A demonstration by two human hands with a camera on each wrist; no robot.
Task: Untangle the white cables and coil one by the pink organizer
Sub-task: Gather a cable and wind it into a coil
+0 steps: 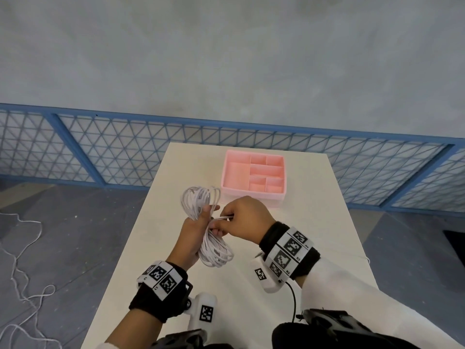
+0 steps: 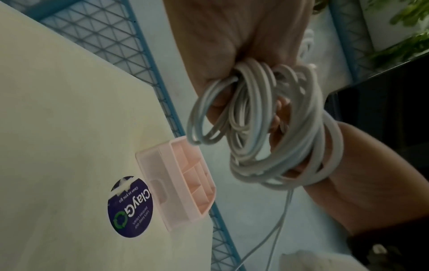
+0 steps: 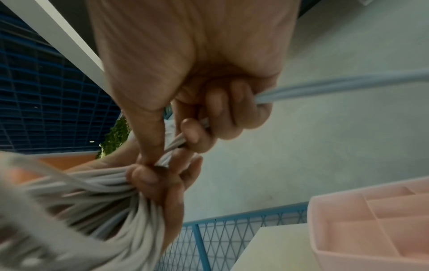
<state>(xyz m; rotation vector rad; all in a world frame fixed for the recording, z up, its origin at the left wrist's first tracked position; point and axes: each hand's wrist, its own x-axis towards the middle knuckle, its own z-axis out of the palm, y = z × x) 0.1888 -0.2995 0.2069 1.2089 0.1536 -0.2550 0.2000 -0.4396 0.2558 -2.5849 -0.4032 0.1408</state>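
The cable coil (image 1: 210, 227) is held above the tabletop (image 1: 314, 222), near the front-left corner of the pink organizer (image 1: 254, 176) and not touching it. The left hand (image 1: 195, 233) grips the coil at its waist, fingers curled round the bundled loops; loops fan out beyond and below the grip. The right hand (image 1: 242, 217) pinches a short run of cable strands (image 1: 225, 218) just beside the left grip, thumb against curled fingers. The organizer stands on the tabletop, its compartments open upward. More white cable (image 1: 25, 280) lies on the floor at left.
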